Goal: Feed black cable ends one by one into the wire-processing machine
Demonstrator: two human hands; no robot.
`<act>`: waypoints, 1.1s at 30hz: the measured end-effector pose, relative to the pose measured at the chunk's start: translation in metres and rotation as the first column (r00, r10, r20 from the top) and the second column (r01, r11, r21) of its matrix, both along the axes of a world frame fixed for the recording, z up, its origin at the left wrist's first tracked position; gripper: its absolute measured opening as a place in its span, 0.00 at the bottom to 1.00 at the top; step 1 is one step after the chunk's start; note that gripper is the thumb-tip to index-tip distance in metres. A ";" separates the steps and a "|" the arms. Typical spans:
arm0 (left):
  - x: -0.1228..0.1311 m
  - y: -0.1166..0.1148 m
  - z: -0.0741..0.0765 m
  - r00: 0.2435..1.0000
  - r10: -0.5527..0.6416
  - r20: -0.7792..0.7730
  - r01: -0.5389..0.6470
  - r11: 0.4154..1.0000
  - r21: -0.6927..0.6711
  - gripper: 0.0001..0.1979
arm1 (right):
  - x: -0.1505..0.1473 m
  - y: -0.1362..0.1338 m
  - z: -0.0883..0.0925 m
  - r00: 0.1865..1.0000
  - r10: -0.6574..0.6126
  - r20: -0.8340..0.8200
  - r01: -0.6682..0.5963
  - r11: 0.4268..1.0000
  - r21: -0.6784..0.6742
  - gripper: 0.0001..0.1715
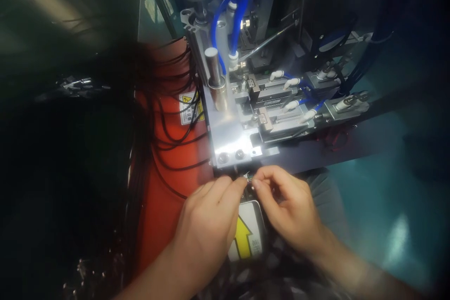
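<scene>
My left hand (pixel 210 218) is closed, its thumb and forefinger pinched together just below the front edge of the metal fixture plate (pixel 230 138). Opposite it, my right hand (pixel 291 204) pinches with thumb and fingertips, the other fingers curled. Between the two sets of fingertips is a small shiny metal piece (pixel 248 178), mostly hidden and too small to name. Under the hands lies a white panel with a yellow arrow (pixel 243 236), partly covered by my left hand.
A machine with pneumatic slides (pixel 284 122) and blue air hoses (pixel 239 4) stands ahead. Black cables (pixel 176 140) run over a red surface (pixel 158 215) bearing a warning label (pixel 191 108). Scattered shiny bits (pixel 84 269) lie in the dark area at left.
</scene>
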State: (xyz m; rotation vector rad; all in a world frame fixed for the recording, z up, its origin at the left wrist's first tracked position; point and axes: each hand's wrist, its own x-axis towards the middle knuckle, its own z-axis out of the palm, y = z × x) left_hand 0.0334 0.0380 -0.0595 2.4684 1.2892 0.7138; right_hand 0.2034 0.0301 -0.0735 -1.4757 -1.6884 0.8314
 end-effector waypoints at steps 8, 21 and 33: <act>-0.001 0.000 -0.002 1.000 0.003 0.003 -0.003 1.000 -0.012 0.14 | 0.001 0.005 -0.003 0.996 -0.006 -0.093 -0.004 0.994 -0.113 0.07; 0.000 -0.001 -0.001 1.000 0.025 0.007 -0.024 0.999 -0.028 0.12 | 0.000 0.010 -0.004 0.990 -0.016 -0.138 -0.008 0.985 -0.171 0.06; 0.001 0.001 0.001 0.999 0.045 -0.002 -0.046 0.999 -0.027 0.07 | 0.001 0.008 -0.005 0.988 -0.017 -0.156 -0.013 0.982 -0.189 0.06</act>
